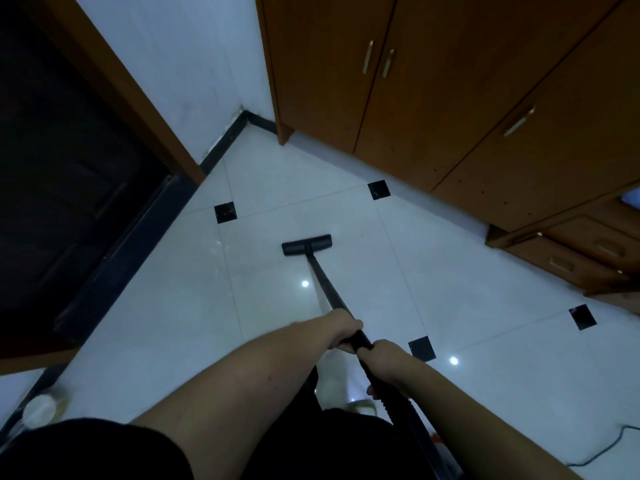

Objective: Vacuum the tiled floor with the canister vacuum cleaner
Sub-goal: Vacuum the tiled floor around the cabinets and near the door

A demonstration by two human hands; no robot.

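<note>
Wand [325, 285] gripped by both hands | left hand [341, 329] ahead of right hand [382, 358] | floor head [306, 244] seemingly flat on tiles [450, 258]

A single head-worn wide-angle view looks steeply down and forward from standing height onto the white tiled floor [363, 216]. It faces the room corner beside the wooden cabinets [450, 81], tilted, with the forearms close beneath the lens

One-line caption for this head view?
Both hands, left and right, grip the vacuum wand, floor head on white tiles.
</note>
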